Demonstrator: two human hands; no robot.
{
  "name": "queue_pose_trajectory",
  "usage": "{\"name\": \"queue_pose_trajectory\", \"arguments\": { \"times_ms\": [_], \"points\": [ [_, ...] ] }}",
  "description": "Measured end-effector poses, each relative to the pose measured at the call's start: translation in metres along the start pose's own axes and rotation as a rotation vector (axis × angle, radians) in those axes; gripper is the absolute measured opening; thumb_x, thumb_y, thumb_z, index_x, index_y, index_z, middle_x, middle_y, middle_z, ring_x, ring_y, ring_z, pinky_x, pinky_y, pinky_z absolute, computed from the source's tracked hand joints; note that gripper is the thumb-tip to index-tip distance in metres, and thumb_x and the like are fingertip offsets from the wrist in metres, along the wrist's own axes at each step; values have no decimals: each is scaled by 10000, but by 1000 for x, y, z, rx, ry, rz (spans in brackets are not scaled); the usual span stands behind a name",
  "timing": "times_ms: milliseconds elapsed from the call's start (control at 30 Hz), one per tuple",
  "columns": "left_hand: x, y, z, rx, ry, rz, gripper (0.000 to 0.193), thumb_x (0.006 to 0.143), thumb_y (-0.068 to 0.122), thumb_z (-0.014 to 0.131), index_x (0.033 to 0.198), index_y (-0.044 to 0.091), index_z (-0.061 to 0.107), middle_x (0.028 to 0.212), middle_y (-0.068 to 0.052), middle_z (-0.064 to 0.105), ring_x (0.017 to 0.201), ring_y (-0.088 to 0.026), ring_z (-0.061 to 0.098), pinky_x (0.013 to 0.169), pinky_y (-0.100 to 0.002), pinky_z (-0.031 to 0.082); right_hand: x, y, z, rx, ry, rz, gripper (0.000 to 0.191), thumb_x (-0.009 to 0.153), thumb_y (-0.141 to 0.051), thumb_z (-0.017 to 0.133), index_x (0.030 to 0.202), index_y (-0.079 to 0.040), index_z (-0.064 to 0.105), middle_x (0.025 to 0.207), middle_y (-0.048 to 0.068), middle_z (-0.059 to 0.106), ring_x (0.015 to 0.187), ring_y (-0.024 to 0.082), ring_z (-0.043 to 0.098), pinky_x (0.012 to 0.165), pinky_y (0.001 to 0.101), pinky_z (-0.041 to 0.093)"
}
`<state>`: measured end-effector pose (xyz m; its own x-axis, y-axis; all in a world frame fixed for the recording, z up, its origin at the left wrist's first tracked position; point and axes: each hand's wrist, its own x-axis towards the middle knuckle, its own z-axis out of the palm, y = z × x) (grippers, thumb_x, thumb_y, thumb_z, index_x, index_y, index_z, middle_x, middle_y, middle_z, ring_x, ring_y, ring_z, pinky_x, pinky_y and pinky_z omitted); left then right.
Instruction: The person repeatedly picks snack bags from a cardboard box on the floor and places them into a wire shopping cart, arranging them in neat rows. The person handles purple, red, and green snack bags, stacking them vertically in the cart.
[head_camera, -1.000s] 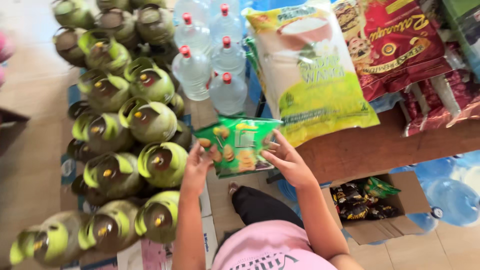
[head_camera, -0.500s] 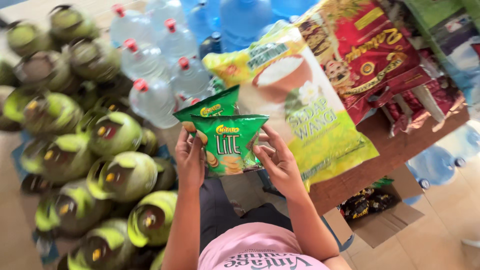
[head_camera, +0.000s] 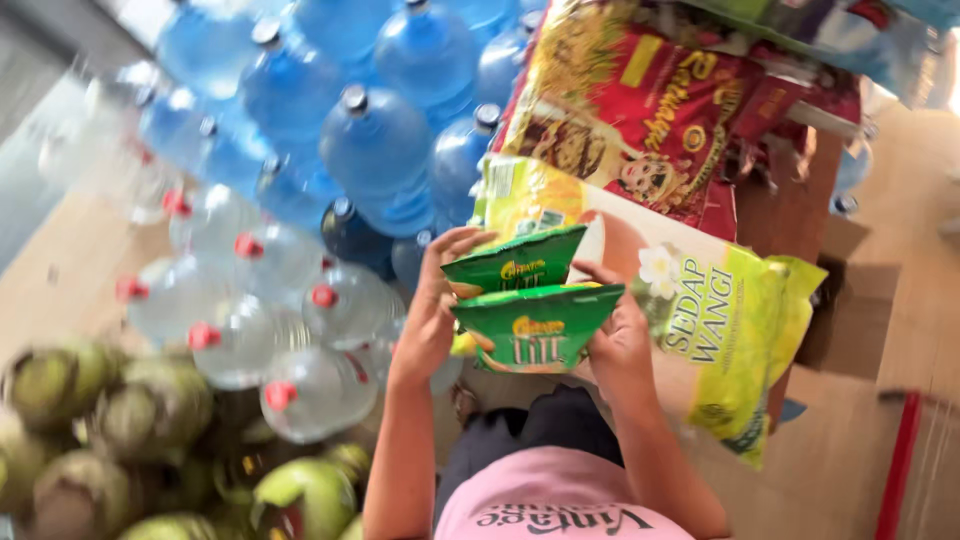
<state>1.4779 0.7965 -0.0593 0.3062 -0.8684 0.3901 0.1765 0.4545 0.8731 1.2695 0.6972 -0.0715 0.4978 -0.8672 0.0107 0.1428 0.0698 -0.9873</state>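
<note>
So both hands are up in front of the chest, each gripping the small green foil snack packets (head_camera: 535, 325) from opposite sides. There are two of them stacked, one tucked slightly behind and above the other. The left hand (head_camera: 432, 315) is curled around the left edge, fingers wrapped up over the top corner of the rear packet, thumb hidden behind. The right hand (head_camera: 620, 340) is closed on the right edge of the front packet, fingers pinching it from behind. So the packets sit squarely between the two hands, held in the air, tilted a bit.

Right behind them lies a big yellow-green plastic rice sack (head_camera: 720, 320), and above that a red and yellow printed sack (head_camera: 640, 110). Off to the left there's a bunch of clear water bottles with red caps (head_camera: 320, 390), large blue water jugs (head_camera: 375, 160) further back, and green gas cylinders (head_camera: 150, 410) at bottom left. It's all pretty blurry.
</note>
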Motion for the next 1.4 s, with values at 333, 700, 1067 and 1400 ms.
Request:
{"name": "queue_pose_trajectory", "arguments": {
  "times_ms": [333, 700, 1067, 1400],
  "points": [
    [80, -16, 21, 19, -56, -123, 833, 938, 508, 714, 1525, -5, 418, 1426, -133, 559, 1307, -183, 547, 1119, -338, 435, 52, -19, 20, -94, 453, -229, 367, 1084, -237, 568, 1367, -4, 561, 1026, 5, 645, 832, 51, 613, 681, 195, 493],
    [111, -17, 27, -56, 63, -318, 364, 952, 260, 746, 1187, -11, 681, 1042, -61, 736, 903, -103, 684, 789, -253, 566, 29, -71, 20, -491, 149, -428, 563, 1089, -357, 568, 1510, 0, 456, 1295, 100, 615, 1158, 203, 609, 1028, 309, 477],
    [115, -46, 48, 474, -249, -315, 513, 962, 418, 721, 1191, -18, 576, 1011, -121, 708, 911, -234, 681, 817, -359, 544, -29, -92, -38, -474, 736, -210, 453, 1001, -330, 772, 1307, -9, 678, 1078, 7, 709, 949, 58, 620, 852, 234, 514],
    [122, 14, 59, 479, -267, 152, 540, 1070, 274, 699, 1508, 40, 487, 1514, -189, 589, 1474, -294, 536, 1257, -406, 396, -69, -110, -28, -729, 537, -200, 541, 870, -283, 821, 1340, -54, 680, 1068, 26, 732, 880, 80, 660, 789, 256, 550]
  ]
}}
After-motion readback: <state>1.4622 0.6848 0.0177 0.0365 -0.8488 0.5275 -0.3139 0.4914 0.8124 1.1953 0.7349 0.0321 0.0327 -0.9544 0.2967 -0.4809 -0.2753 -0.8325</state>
